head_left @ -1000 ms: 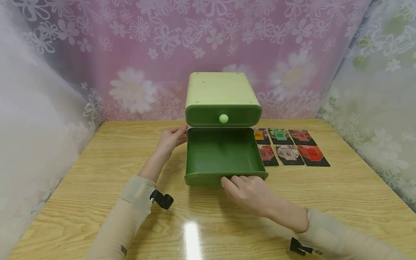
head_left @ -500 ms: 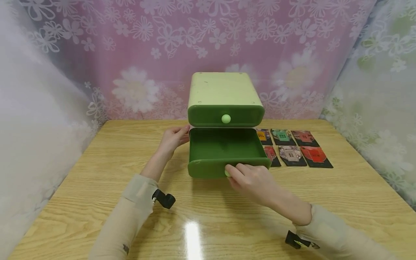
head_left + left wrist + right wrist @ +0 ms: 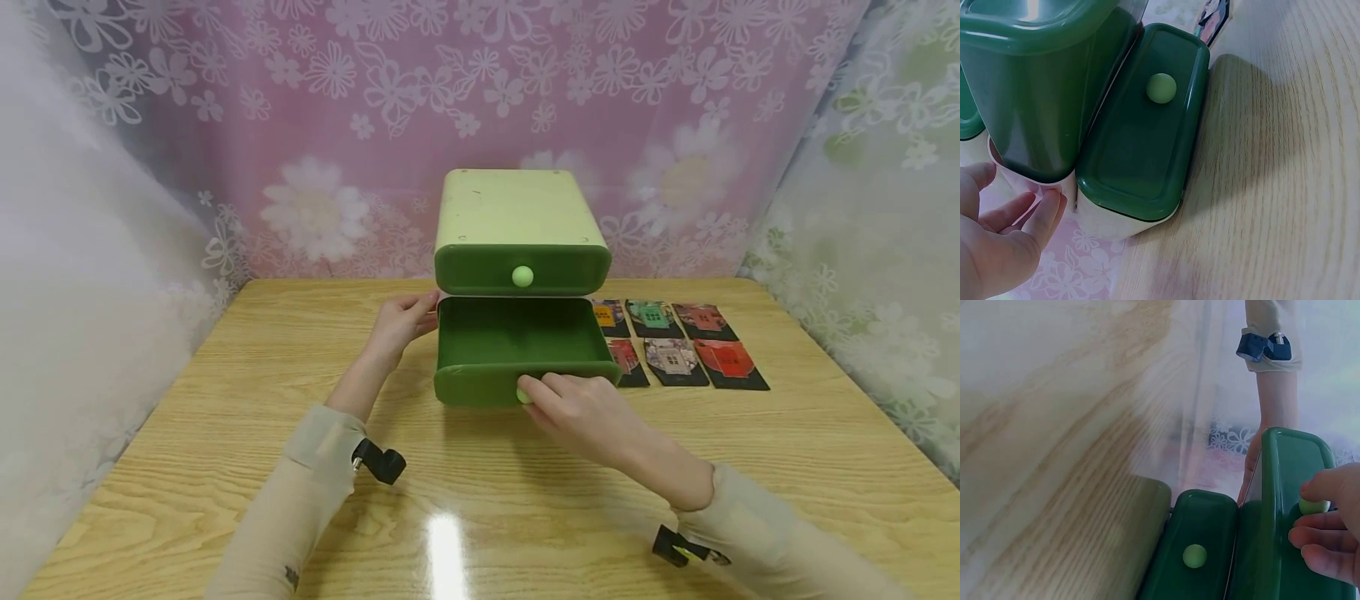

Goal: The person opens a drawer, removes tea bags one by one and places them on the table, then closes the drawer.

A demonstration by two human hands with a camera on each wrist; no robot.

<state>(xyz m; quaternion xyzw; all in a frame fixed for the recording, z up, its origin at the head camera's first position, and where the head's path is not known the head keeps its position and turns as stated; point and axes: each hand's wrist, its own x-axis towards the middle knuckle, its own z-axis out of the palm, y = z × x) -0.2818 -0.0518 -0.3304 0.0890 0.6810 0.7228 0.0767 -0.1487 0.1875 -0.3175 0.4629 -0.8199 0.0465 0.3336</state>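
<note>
A cream desktop cabinet with green drawers stands on the table. Its top drawer is closed. Below that, a drawer is pulled partway out, with nothing visible inside. My right hand pinches that drawer's pale green round knob between thumb and fingers. At the cabinet's left side is my left hand, its fingertips touching the cream shell's edge beside the pulled-out drawer in the left wrist view. A closed bottom drawer shows in both wrist views; from the head view it is hidden.
Several small dark packets with coloured labels, such as a red one and a green one, lie in two rows right of the cabinet on the wooden table. A floral curtain hangs behind the table.
My right hand has moved the drawer partly inward, away from me, mostly in the first half second. My left hand has stayed at the cabinet's side.
</note>
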